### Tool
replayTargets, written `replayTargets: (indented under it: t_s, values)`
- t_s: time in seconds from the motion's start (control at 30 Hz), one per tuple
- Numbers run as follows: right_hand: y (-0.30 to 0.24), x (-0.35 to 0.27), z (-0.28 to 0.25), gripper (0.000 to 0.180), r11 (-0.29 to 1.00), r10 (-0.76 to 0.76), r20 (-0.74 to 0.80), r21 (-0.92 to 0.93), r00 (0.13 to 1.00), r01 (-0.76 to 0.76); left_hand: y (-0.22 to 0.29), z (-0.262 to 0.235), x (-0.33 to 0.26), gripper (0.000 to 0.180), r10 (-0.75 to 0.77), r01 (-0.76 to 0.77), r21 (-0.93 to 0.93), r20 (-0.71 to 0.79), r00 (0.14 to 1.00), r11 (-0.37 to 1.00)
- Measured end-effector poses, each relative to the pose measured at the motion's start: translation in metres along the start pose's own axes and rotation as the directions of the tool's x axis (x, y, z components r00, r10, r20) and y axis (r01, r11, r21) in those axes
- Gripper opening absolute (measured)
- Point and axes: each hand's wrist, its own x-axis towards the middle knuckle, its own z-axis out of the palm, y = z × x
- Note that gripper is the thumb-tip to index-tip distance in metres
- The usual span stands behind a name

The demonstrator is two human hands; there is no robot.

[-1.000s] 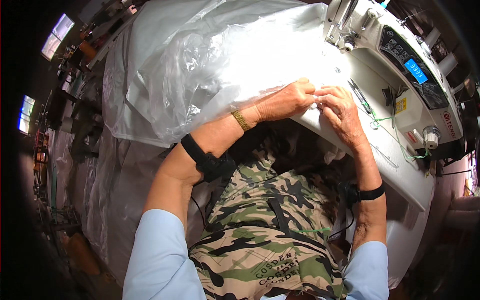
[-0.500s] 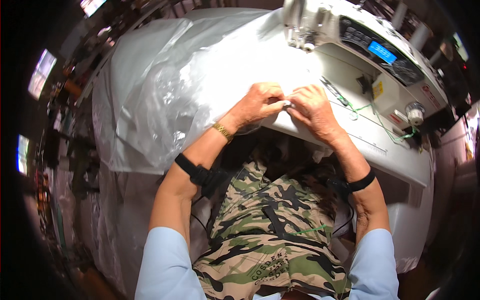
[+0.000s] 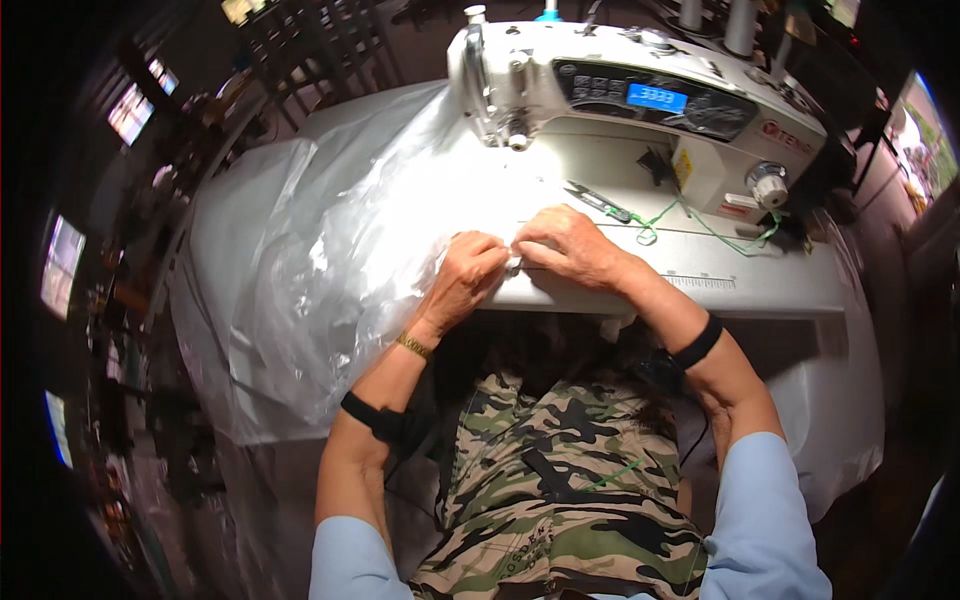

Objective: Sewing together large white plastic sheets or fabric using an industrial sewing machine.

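My left hand (image 3: pixel 468 272) and my right hand (image 3: pixel 568 246) meet at the front edge of the white sewing machine bed (image 3: pixel 660 262). Between their fingertips is a small silvery piece (image 3: pixel 514 265), mostly covered and too small to name surely; it could be a bobbin case. Both hands are closed in a pinch on it. Beyond my right hand lies a pair of dark thread snips (image 3: pixel 600 203), with green thread (image 3: pixel 648 236) trailing from beside it towards the handwheel (image 3: pixel 768 186).
The sewing machine head (image 3: pixel 640 85), with its lit display, stands behind my hands. Its needle area (image 3: pixel 517 140) is brightly lit. Clear plastic sheeting (image 3: pixel 290 290) covers the table at left. Camouflage cloth (image 3: pixel 570 480) covers my lap. Thread cones (image 3: pixel 740 30) stand at the back right.
The whole view has shifted, so the machine appears further left and more of it shows. My hands stay together on the small silvery piece at the bed's front edge; the fingers have turned slightly.
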Motion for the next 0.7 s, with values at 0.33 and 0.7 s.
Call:
replayTargets:
  t_s: [0.33,0.7]
  values:
    - [0.012,0.009,0.016,0.037,0.953,0.039,0.076,-0.302,0.996,-0.014,-0.004,-0.011,0.007,0.012,-0.008,0.008,0.000,0.057,0.998,1.000]
    - [0.027,0.024,0.007,0.036,0.966,0.094,0.076,-0.249,0.993,-0.073,-0.038,0.001,0.046,0.008,-0.147,0.149,0.050,-0.031,0.989,0.988]
